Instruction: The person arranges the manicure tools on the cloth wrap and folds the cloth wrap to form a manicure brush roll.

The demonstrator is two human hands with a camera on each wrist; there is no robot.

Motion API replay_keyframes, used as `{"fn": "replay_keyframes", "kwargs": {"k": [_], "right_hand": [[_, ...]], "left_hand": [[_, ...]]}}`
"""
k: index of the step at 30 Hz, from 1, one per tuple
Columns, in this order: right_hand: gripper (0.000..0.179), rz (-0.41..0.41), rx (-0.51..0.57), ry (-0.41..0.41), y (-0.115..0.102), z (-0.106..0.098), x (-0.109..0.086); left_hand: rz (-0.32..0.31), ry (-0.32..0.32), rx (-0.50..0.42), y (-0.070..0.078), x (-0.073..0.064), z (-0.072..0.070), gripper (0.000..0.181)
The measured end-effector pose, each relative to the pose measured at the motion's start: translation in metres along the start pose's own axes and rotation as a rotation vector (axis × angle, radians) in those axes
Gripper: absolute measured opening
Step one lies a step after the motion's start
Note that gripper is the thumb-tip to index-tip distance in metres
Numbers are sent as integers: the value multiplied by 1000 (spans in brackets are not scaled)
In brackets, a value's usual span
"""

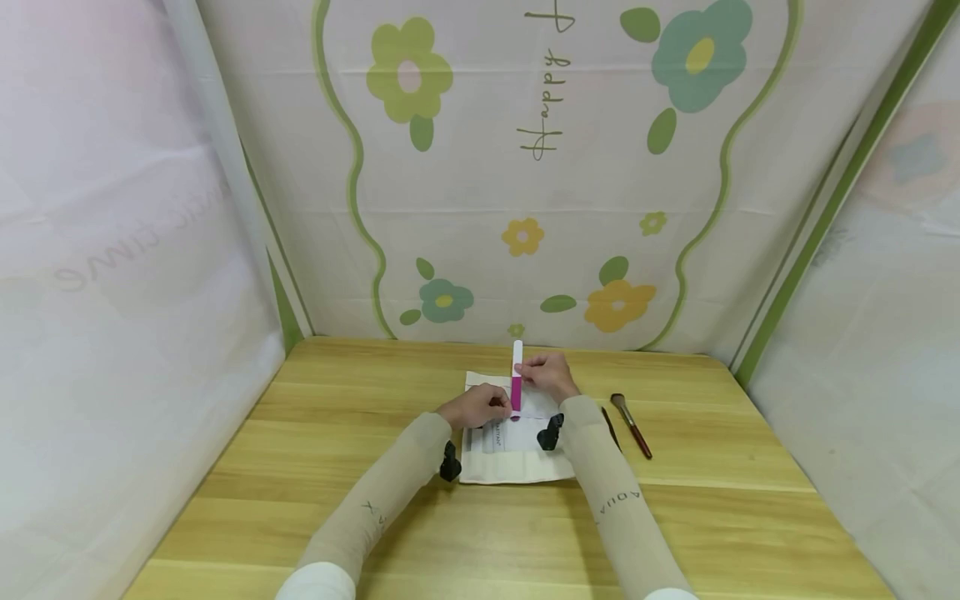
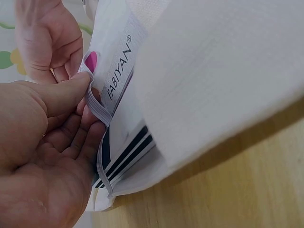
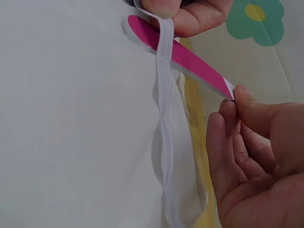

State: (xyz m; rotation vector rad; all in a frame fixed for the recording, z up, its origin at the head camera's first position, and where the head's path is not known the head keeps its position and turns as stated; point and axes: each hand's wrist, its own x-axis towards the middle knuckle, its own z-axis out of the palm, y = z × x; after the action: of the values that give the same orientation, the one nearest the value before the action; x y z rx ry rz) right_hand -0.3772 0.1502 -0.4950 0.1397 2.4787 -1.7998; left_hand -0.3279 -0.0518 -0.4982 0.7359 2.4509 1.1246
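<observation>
A white cloth roll (image 1: 517,468) with an elastic band (image 3: 164,90) across it lies spread on the table. My left hand (image 1: 480,406) pinches the band between thumb and fingertips and lifts it off the cloth. My right hand (image 1: 551,375) holds a pink-and-white nail file (image 1: 516,393) by its white part, between thumb and fingers. The file's rounded pink end passes under the raised band in the right wrist view. Beside the band, in the left wrist view, a packet marked FABIYAN (image 2: 118,71) and dark striped pieces (image 2: 126,156) are tucked in the roll.
To the right of the roll lie a brush with a brown handle (image 1: 637,435) and a thin dark tool (image 1: 611,427), partly hidden by the right sleeve. A flowered fabric wall (image 1: 465,225) stands behind the wooden table (image 1: 300,450), with more fabric on both sides.
</observation>
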Motion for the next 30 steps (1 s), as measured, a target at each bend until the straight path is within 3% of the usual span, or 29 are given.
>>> {"fn": "replay_keyframes", "kwargs": {"k": [15,30], "right_hand": [[13,43,-141,-117,2,-5,-9],[12,112,-201,-192,-5,-9,-22]], "left_hand": [[-19,0,27,-2,2,0,15],[-7,-4,28,0,0,1,14]]}}
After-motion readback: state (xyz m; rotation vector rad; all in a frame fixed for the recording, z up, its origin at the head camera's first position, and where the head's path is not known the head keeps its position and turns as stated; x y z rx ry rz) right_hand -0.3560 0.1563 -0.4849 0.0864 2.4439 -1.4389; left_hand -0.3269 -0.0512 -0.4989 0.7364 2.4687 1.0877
